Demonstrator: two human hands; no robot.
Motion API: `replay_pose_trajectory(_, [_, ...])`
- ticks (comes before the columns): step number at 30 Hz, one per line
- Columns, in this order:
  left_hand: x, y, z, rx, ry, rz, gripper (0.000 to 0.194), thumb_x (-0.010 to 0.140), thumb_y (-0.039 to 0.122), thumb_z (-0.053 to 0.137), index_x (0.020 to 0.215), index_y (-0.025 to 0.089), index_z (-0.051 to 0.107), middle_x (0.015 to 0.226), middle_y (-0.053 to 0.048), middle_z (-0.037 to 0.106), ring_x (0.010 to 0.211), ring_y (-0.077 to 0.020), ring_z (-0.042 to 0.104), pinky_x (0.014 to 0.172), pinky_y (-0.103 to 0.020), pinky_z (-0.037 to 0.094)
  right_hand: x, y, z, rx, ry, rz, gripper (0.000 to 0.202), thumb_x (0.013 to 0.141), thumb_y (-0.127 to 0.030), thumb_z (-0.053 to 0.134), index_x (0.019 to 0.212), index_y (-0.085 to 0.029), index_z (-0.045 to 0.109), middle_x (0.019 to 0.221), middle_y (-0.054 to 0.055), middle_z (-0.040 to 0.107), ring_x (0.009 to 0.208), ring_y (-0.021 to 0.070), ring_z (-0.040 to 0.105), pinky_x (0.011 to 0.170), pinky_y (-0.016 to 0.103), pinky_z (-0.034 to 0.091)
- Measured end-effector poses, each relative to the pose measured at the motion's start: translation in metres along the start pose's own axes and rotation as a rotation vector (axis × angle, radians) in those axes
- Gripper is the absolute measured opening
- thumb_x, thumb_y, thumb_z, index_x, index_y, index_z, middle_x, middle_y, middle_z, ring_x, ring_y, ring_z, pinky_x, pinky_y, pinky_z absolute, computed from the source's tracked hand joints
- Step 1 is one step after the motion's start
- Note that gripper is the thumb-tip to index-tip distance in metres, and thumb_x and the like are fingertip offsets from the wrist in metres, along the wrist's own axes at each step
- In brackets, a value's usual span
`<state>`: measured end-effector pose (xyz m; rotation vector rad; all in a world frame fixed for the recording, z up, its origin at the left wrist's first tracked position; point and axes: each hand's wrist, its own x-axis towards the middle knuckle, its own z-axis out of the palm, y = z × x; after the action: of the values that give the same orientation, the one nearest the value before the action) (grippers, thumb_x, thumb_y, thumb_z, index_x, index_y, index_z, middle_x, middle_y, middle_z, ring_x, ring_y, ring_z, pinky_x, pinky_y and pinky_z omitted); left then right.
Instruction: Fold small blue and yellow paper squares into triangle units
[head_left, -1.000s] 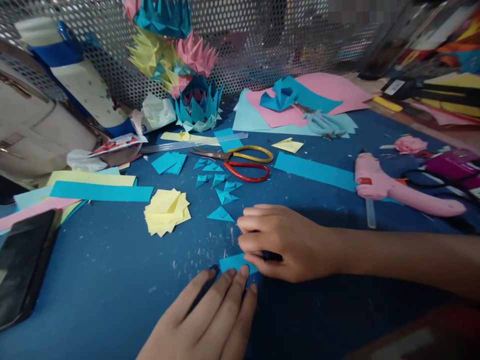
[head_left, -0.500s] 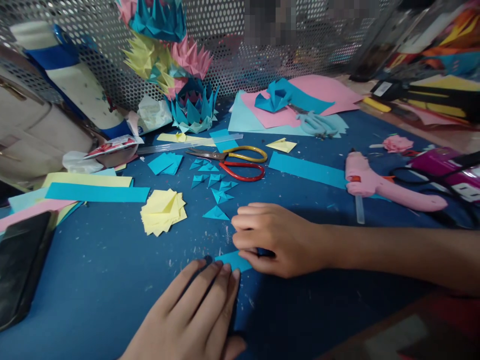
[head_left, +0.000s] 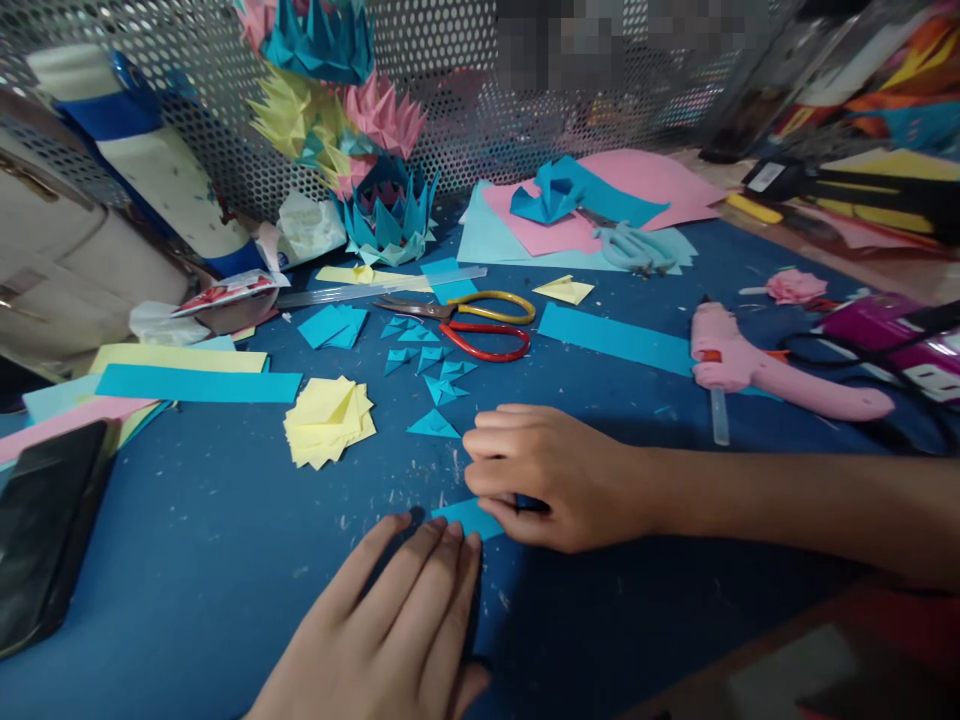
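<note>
A small blue piece of paper lies on the dark blue tabletop between my hands. My left hand is stretched out flat, its fingertips pressing the paper's near edge. Curled over the paper's right end, my right hand has its fingers closed and pinches it against the table; the part under the hand is hidden. Just beyond sit several folded blue paper triangles. A stack of pale yellow paper squares and a few blue paper squares lie to the left of them.
Scissors with yellow and red handles lie behind the triangles. A pink glue gun stands right, beside a blue strip. Paper strips and a phone are left. Paper flowers stand at the back.
Both hands stay almost in place on the blue paper. The left index finger lies slightly farther from the others; the view has shifted very slightly.
</note>
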<state>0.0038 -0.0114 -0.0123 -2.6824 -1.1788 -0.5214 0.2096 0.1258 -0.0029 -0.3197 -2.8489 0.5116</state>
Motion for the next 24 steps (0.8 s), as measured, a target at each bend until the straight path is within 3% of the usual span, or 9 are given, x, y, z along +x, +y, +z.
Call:
replay_pose_trajectory(5, [0.013, -0.013, -0.013, -0.113, 0.01, 0.029, 0.034, 0.104, 0.029, 0.045, 0.107, 0.011, 0.074, 0.103, -0.005, 0.075, 0.101, -0.0182, 0.065, 0.12, -0.033, 0.023, 0.001, 0.0, -0.001, -0.007, -0.004, 0.0, 0.017, 0.087, -0.017, 0.053, 0.071, -0.018, 0.049, 0.074, -0.001, 0.047, 0.069, 0.0142, 0.036, 0.067, 0.029, 0.027])
replay_pose_trajectory(11, [0.015, -0.026, -0.022, -0.266, -0.001, 0.037, 0.026, 0.1, 0.023, 0.051, 0.102, 0.011, 0.074, 0.099, -0.005, 0.074, 0.096, -0.0189, 0.066, 0.119, -0.039, 0.025, 0.001, 0.003, -0.005, 0.025, -0.035, -0.031, 0.02, 0.091, -0.018, 0.053, 0.071, -0.018, 0.049, 0.074, -0.001, 0.048, 0.071, 0.0134, 0.039, 0.07, 0.028, 0.03])
replay_pose_trajectory(14, [0.012, -0.034, -0.02, -0.322, -0.058, 0.097, 0.027, 0.1, 0.021, 0.05, 0.112, 0.01, 0.071, 0.107, -0.007, 0.072, 0.099, -0.0209, 0.063, 0.119, -0.047, 0.022, 0.001, 0.005, -0.005, 0.013, -0.026, -0.073, 0.021, 0.094, -0.018, 0.051, 0.072, -0.017, 0.051, 0.075, 0.0, 0.048, 0.071, 0.0137, 0.038, 0.071, 0.028, 0.031])
replay_pose_trajectory(18, [0.014, -0.038, -0.016, -0.246, -0.125, 0.154, 0.033, 0.101, 0.025, 0.047, 0.125, 0.012, 0.066, 0.103, -0.006, 0.069, 0.097, -0.0222, 0.06, 0.119, -0.051, 0.017, 0.001, 0.007, -0.005, -0.015, -0.046, -0.105, 0.022, 0.095, -0.021, 0.05, 0.074, -0.017, 0.053, 0.075, 0.0, 0.049, 0.071, 0.0147, 0.038, 0.07, 0.029, 0.031])
replay_pose_trajectory(24, [0.025, -0.023, -0.011, -0.078, -0.111, 0.175, 0.033, 0.101, 0.023, 0.045, 0.124, 0.013, 0.066, 0.087, -0.003, 0.062, 0.087, -0.0203, 0.057, 0.119, -0.048, 0.016, 0.004, 0.008, -0.005, -0.058, -0.085, -0.101, 0.02, 0.095, -0.025, 0.052, 0.077, -0.018, 0.057, 0.078, 0.002, 0.053, 0.073, 0.016, 0.04, 0.067, 0.03, 0.03])
